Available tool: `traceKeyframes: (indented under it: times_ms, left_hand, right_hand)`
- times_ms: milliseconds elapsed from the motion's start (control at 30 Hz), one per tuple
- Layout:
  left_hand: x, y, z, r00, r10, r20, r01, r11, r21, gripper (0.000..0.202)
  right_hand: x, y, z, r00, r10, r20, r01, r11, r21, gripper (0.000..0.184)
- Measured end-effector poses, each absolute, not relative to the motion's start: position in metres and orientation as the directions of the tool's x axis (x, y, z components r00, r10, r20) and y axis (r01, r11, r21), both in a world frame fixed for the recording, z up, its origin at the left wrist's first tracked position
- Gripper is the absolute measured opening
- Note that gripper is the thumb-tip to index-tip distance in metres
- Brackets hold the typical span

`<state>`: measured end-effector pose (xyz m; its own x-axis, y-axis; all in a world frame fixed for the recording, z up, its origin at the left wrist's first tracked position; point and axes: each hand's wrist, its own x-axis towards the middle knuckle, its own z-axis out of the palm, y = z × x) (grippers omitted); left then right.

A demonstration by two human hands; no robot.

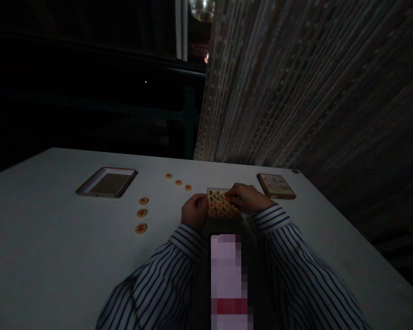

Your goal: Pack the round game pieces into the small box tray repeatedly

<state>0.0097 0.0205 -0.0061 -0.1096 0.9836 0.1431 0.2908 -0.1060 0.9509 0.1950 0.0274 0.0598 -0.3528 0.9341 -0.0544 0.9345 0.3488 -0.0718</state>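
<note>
A small tray of round game pieces (220,204) with red and black marks lies on the white table (55,256) in front of me. My left hand (193,211) is curled against the tray's left edge, fingers closed at its rim. My right hand (247,196) rests over the tray's right side, fingertips pinched down on the pieces; what they hold is hidden. Both arms wear striped sleeves.
Three loose round pieces (142,213) lie in a column to the left, and three more (178,182) in a slanted row behind. An open box half (106,182) sits at the far left, a printed box lid (276,185) at the right. A woven blind (313,82) hangs behind.
</note>
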Motion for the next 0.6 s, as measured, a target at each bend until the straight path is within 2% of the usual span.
traceKeyframes:
  times_ms: [267, 600]
  left_hand:
    - [0.0089, 0.0204, -0.0069, -0.102, 0.982, 0.156, 0.274, -0.123, 0.954, 0.022]
    - [0.0090, 0.0205, -0.0085, -0.073, 0.984, 0.161, 0.326, -0.129, 0.937, 0.023]
  right_hand:
    - [0.1981, 0.0288, 0.0584, -0.379, 0.925, -0.019, 0.922, 0.376, -0.088, 0.029]
    - [0.2000, 0.0227, 0.0628, -0.311, 0.948, 0.071, 0.942, 0.317, -0.113, 0.032]
